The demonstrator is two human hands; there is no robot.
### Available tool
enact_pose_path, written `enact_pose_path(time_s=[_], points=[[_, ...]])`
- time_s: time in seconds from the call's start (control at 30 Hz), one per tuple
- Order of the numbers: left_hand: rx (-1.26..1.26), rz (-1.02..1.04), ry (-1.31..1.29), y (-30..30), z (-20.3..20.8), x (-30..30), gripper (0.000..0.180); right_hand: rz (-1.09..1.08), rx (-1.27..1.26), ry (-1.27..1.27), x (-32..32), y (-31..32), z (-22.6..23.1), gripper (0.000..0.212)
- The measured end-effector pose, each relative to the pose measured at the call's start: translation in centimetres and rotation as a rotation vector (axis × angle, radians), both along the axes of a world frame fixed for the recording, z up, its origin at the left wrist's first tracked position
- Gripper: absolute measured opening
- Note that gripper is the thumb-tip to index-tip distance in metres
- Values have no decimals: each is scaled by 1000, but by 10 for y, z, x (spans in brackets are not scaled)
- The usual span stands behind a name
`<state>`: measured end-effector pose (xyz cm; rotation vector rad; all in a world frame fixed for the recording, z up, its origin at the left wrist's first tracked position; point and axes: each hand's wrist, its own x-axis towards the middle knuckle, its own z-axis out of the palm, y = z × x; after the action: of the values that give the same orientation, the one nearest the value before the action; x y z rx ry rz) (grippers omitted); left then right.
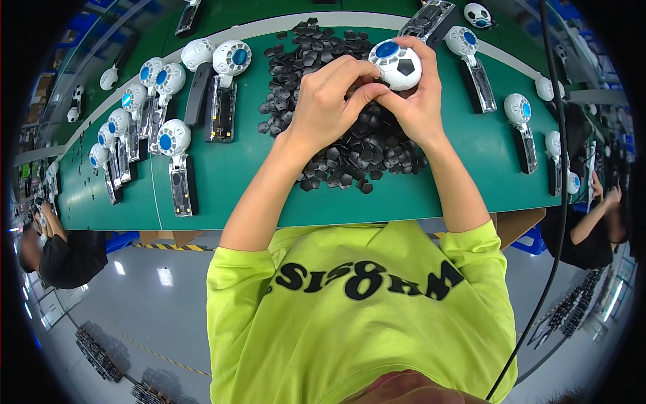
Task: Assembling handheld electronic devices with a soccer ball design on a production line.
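Note:
Over the far side of the table I hold a white, football-patterned ball (402, 73) with a blue disc and a black pentagon showing. My right hand (418, 101) is wrapped round its right side, thumb underneath. The fingers of my left hand (330, 97) are pinched against the ball's left edge; whatever is between them is hidden. A clear-and-black handle (428, 21) lies just beyond the ball; I cannot tell whether they are joined. Below and behind my hands spreads a heap of small black pentagon pieces (350, 158).
On the green table (235, 182), several white balls on handles stand at left, such as one with a blue disc (175, 138). More lie at right, including another ball unit (518, 109). A black cable (556, 202) hangs at right. Other people sit at both sides.

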<state>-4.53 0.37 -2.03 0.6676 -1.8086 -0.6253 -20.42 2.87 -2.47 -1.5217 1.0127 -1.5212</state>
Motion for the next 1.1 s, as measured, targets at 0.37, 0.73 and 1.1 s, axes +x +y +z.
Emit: enact_pose_path(time_s=[0.37, 0.73, 1.1], points=[[-345, -74, 48, -7, 0, 5, 17, 29, -144, 36, -10, 0, 4, 72], [-472, -15, -9, -3, 1, 6, 18, 19, -291, 135, -8, 2, 1, 72], [-444, -13, 62, -1, -8, -2, 19, 47, -275, 169, -16, -2, 0, 73]])
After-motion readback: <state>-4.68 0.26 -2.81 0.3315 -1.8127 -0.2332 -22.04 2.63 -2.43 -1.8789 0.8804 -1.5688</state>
